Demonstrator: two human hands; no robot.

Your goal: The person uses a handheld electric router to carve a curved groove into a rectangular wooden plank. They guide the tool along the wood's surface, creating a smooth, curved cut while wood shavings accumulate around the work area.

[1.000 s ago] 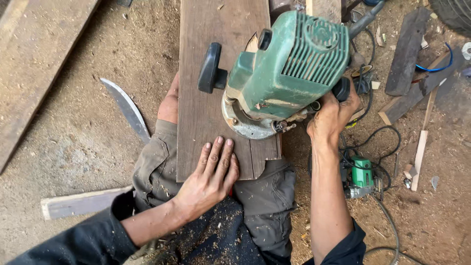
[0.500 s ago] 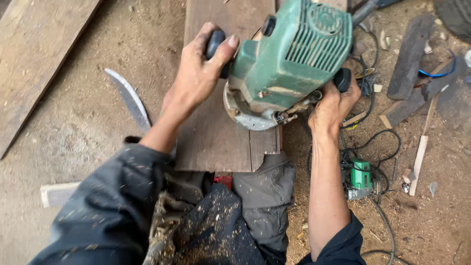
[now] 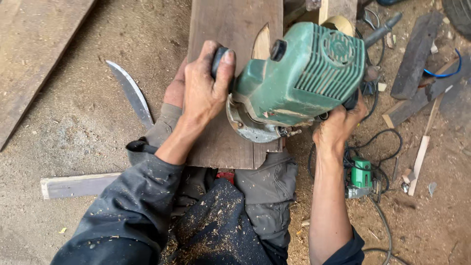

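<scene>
The green power router (image 3: 299, 81) sits on a dark wooden plank (image 3: 230, 29) that lies across the person's lap. The left hand (image 3: 203, 91) has its fingers closed around the black knob handle on the router's left side. The right hand (image 3: 338, 125) grips the handle on the opposite side, fingers wrapped under the housing. A curved blade (image 3: 130, 93) lies on the sawdust-covered floor left of the plank. A small green tool (image 3: 362, 174) with black cable lies right of the right forearm.
</scene>
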